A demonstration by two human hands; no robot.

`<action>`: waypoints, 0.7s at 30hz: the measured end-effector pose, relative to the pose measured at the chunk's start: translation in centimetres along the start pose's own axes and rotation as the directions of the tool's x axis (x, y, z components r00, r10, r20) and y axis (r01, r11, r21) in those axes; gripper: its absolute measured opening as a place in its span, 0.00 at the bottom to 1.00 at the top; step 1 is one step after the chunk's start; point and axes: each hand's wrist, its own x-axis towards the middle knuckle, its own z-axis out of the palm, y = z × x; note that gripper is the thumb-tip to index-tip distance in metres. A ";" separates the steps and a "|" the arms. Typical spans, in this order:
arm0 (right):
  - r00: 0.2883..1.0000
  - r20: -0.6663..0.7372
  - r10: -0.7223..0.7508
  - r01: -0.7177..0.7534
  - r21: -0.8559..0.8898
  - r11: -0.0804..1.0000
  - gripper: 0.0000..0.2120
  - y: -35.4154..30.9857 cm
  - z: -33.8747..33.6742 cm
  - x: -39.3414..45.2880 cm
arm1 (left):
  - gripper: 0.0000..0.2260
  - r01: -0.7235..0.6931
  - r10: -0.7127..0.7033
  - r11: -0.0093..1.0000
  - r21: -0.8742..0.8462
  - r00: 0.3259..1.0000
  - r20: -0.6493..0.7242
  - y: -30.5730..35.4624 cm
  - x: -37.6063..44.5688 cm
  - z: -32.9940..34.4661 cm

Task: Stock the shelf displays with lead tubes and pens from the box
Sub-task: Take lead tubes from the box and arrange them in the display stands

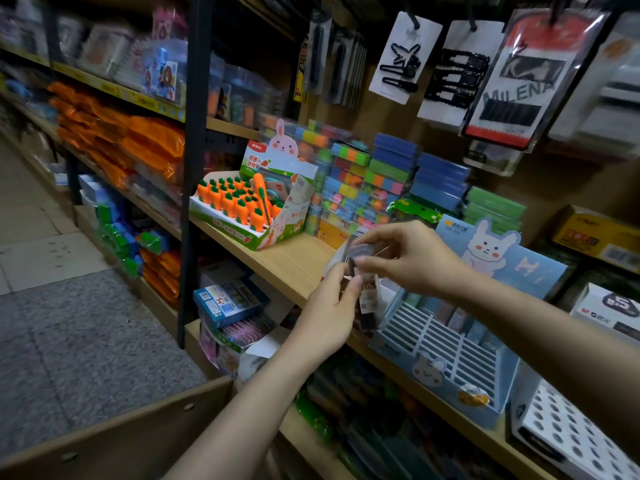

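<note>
My left hand (329, 308) grips a clear plastic packet of small lead tubes (367, 299) from below, just over the wooden shelf (291, 261). My right hand (403, 258) pinches the packet's top end with thumb and fingers. Both hands hover at the left side of a light-blue bunny display box (446, 355) with rows of narrow slots; a few tubes stand in its back rows. At the bottom left, the brown cardboard box (114, 434) shows only its rim.
A carrot-themed display box (249, 209) with orange carrot items sits left on the same shelf. Stacks of colourful sticky notes (374, 181) fill the back. Hair-clip cards (401, 53) hang above. A white perforated display (571, 434) stands at the right. A black upright post (194, 168) divides the shelving.
</note>
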 end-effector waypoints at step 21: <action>0.941 -0.317 0.118 -0.174 -0.154 0.973 0.08 5.3 0.2 3.8 | 0.21 -0.175 0.160 0.800 0.575 0.984 0.076 -3.0 -0.3 -0.9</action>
